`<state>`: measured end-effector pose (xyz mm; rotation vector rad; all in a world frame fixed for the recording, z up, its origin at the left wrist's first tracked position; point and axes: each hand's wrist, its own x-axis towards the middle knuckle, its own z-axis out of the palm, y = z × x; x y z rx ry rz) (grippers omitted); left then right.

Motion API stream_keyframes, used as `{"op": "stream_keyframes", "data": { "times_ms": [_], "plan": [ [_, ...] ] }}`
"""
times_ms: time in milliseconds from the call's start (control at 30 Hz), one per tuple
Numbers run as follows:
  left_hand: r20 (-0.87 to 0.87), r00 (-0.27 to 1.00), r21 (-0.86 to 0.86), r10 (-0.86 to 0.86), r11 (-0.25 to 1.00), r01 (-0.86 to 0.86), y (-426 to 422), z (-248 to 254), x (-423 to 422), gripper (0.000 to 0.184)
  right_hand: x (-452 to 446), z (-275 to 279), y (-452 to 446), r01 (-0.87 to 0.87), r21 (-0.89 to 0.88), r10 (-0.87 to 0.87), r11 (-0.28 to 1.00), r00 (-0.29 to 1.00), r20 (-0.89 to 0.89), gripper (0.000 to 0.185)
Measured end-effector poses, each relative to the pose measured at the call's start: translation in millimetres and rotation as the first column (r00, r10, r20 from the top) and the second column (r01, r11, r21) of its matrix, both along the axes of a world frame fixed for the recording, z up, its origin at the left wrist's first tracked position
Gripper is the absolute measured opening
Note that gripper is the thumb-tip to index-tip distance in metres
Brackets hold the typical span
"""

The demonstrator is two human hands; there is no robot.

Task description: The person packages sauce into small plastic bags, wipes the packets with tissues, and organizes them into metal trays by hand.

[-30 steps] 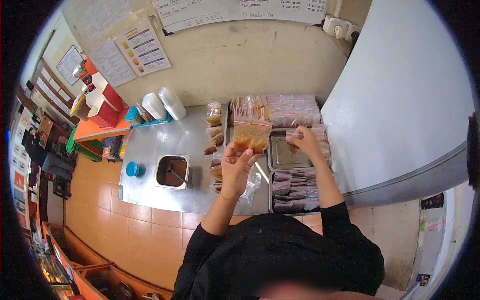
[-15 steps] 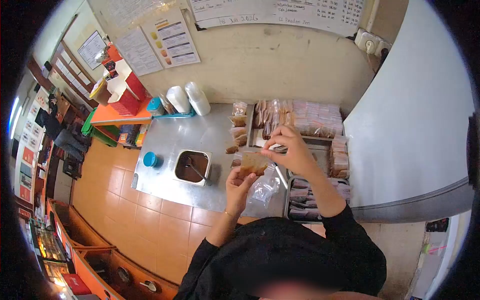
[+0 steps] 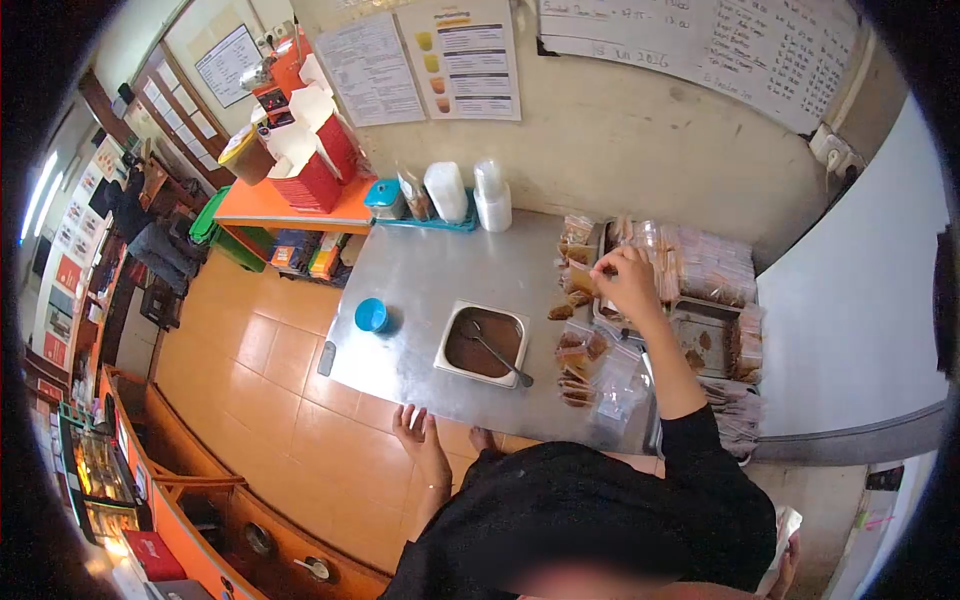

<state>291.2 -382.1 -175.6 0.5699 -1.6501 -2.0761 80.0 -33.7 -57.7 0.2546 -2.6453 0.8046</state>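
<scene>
Your left hand [image 3: 422,442] is empty, fingers loosely spread near the bench [image 3: 408,268] edge; your right hand [image 3: 630,285] pinches above filled zip bags [image 3: 577,280] there, its grip on any unclear.

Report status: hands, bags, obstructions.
Left hand open, empty. Right hand over filled bags, grip unclear. Metal pan left of bags, clear of both hands.

right hand [image 3: 634,288] near filled bags [image 3: 577,279], left hand [image 3: 424,450] beside table [image 3: 410,270]
</scene>
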Motion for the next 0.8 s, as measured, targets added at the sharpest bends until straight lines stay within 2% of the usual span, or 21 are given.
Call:
{"op": "stream_keyframes", "data": {
  "times_ms": [67, 233, 333, 367, 500, 600, 667, 800],
  "plan": [
    [0.052, 0.992, -0.066, 0.112, 0.992, -0.108, -41, 5, 2, 0.056, -16, -18, -18, 0.071, -0.013, -0.07, 0.997, 0.996, 0.053, 0.013],
    [0.061, 0.973, -0.164, 0.221, 0.964, -0.208, -133, -2, -8, 0.054, -43, -45, -73, 0.148, 0.075, -0.153, 0.986, 0.986, 0.059, 0.013],
    [0.039, 0.958, -0.217, 0.285, 0.938, -0.27, -169, -5, -25, 0.055, -53, -55, -102, 0.189, 0.058, -0.194, 0.98, 0.976, 0.1, 0.014],
    [0.061, 0.958, -0.226, 0.279, 0.939, -0.259, -178, -6, -29, 0.056, -57, -57, -110, 0.206, 0.049, -0.211, 0.977, 0.966, 0.147, 0.014],
    [0.111, 0.958, -0.247, 0.266, 0.941, -0.232, -189, 8, -42, 0.057, -83, -79, -140, 0.187, 0.05, -0.192, 0.981, 0.972, 0.134, 0.011],
    [0.114, 0.962, -0.254, 0.247, 0.944, -0.212, -196, -1, -40, 0.059, -107, -88, -167, 0.128, 0.043, -0.133, 0.991, 0.979, 0.156, 0.01],
    [0.163, 0.955, -0.289, 0.247, 0.938, -0.193, -202, -11, -35, 0.061, -127, -96, -185, 0.143, 0.139, -0.167, 0.98, 0.969, 0.182, 0.014],
    [0.218, 0.933, -0.258, 0.285, 0.939, -0.227, -208, -26, -17, 0.062, -164, -118, -215, 0.128, 0.086, -0.146, 0.988, 0.958, 0.246, 0.011]
  ]
}}
